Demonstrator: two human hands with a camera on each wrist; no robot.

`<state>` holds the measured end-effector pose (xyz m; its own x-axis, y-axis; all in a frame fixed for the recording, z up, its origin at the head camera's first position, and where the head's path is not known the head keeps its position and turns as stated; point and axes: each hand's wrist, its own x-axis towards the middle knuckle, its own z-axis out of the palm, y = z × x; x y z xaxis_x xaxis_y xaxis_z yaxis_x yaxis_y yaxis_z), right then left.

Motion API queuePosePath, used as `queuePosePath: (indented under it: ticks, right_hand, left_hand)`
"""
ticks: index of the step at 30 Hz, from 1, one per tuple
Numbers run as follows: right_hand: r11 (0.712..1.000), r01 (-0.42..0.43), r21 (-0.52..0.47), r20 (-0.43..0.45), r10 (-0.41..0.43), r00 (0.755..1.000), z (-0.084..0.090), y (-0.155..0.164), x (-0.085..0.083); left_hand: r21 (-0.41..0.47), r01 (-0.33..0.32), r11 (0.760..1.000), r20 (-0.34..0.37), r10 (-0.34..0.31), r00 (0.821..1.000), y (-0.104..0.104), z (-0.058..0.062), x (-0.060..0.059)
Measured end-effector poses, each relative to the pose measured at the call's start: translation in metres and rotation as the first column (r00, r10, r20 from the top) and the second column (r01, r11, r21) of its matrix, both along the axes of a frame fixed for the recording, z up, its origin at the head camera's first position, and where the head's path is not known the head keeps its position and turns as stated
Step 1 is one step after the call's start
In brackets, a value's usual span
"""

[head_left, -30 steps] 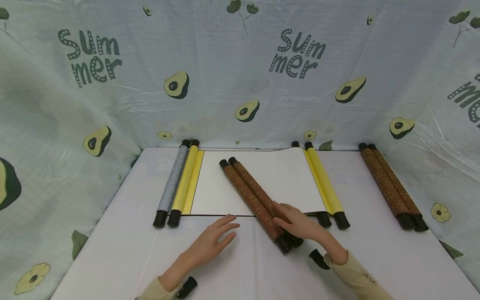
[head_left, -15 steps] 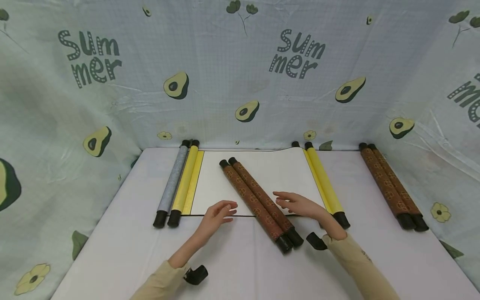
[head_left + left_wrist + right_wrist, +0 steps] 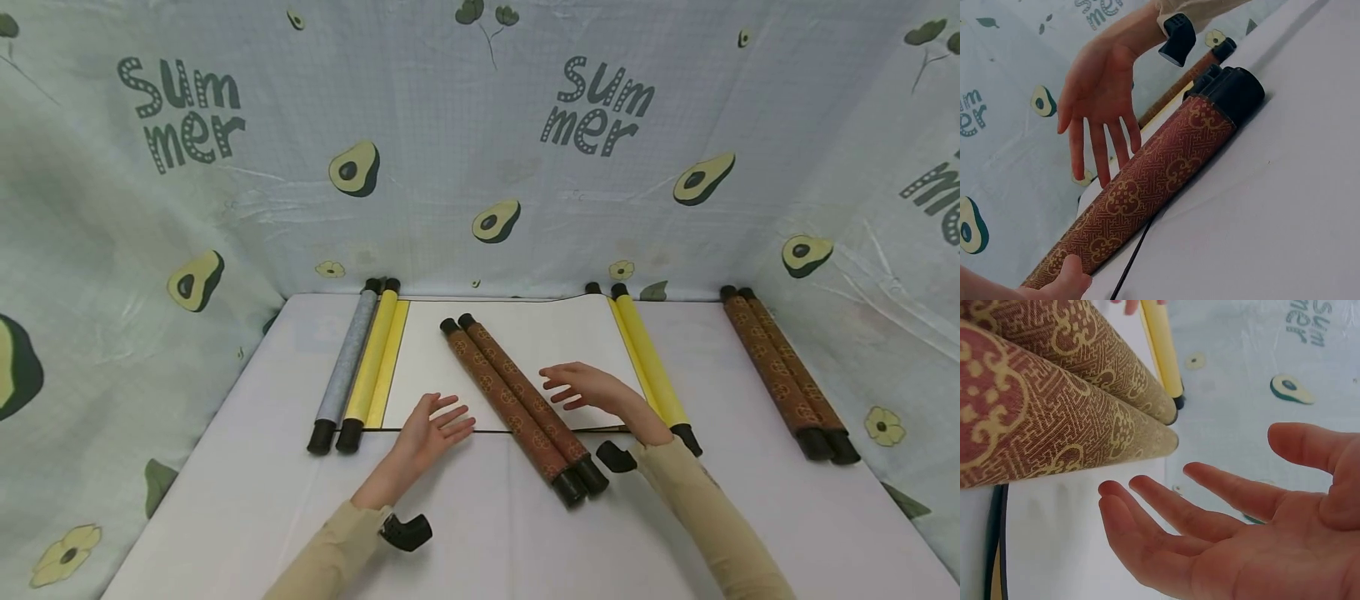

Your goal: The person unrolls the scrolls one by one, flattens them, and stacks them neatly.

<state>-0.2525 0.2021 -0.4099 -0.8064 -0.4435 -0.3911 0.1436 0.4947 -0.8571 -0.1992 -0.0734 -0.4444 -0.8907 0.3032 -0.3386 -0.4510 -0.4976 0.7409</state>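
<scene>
Grip: left hand (image 3: 431, 425) and right hand (image 3: 588, 387) hover with fingers spread, holding nothing.
Place: brown patterned rolled scroll with black end caps (image 3: 517, 404) lies diagonally between them, across unrolled white paper (image 3: 435, 367).
Handling: probably light, stiff, prone to rolling; best gripped mid-length on both rollers.

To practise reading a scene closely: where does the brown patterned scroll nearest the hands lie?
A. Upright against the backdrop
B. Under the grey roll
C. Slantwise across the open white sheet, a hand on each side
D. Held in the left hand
C: the brown scroll lies slantwise across the white sheet, with the left hand and right hand open on either side, neither gripping it.
</scene>
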Motion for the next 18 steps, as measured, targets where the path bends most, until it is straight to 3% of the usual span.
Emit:
queuePosePath:
  ticks: [7, 18]
  right_hand:
    - [0.993, 0.107, -0.058, 0.142, -0.098, 0.985, -0.006, -0.007, -0.016]
    - [0.986, 0.111, -0.125, 0.254, -0.076, 0.964, -0.021, -0.013, -0.032]
  left_hand:
    - [0.153, -0.041, 0.987, 0.127, 0.022, 0.992, 0.003, -0.005, -0.007]
    - [0.256, -0.065, 0.965, 0.182, 0.018, 0.983, 0.019, -0.007, -0.010]
